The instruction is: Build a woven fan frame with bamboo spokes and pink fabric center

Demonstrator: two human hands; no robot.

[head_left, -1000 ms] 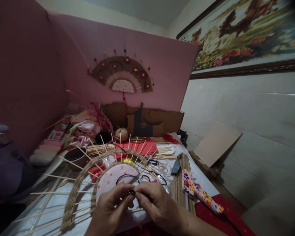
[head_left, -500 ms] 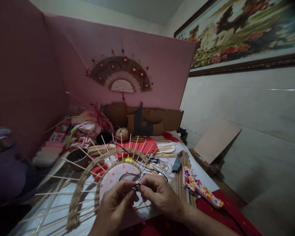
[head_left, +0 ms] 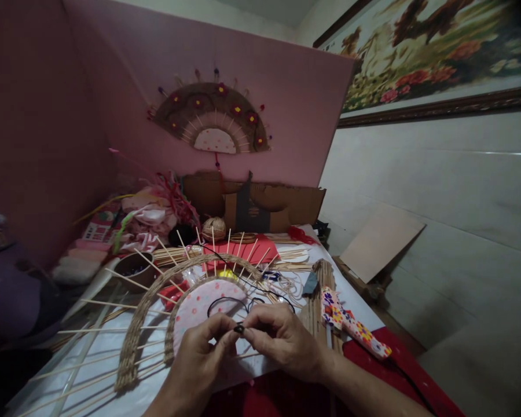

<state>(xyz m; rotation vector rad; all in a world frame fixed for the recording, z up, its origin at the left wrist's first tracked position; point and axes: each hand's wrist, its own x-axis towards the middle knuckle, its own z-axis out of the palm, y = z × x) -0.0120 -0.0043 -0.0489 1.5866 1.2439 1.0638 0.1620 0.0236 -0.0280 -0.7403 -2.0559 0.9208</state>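
My left hand point(head_left: 206, 350) and my right hand point(head_left: 282, 339) meet at the near side of the table, both with fingers pinched. Between their fingertips is a small dark knot or loop of black cord point(head_left: 239, 328); its exact form is too small to tell. From there the black cord loops over the pink dotted half-round panel point(head_left: 204, 304) and runs back across the sticks. Just beyond my hands lies a fan-shaped frame of thin wooden sticks, with a braided twine arc point(head_left: 134, 330) woven round it.
A flower-patterned glue gun point(head_left: 353, 324) lies right, beside corrugated cardboard strips point(head_left: 323, 284). Behind the frame are a brown bowl point(head_left: 134, 272), a twine ball point(head_left: 213, 229) and red paper point(head_left: 269, 250). A finished fan point(head_left: 208, 107) hangs on the pink board. Someone's purple sleeve point(head_left: 15, 289) shows left.
The dark piece between my fingertips has turned and now looks like a smaller, tighter loop. My hands stay together in nearly the same place; the view has tilted slightly down.
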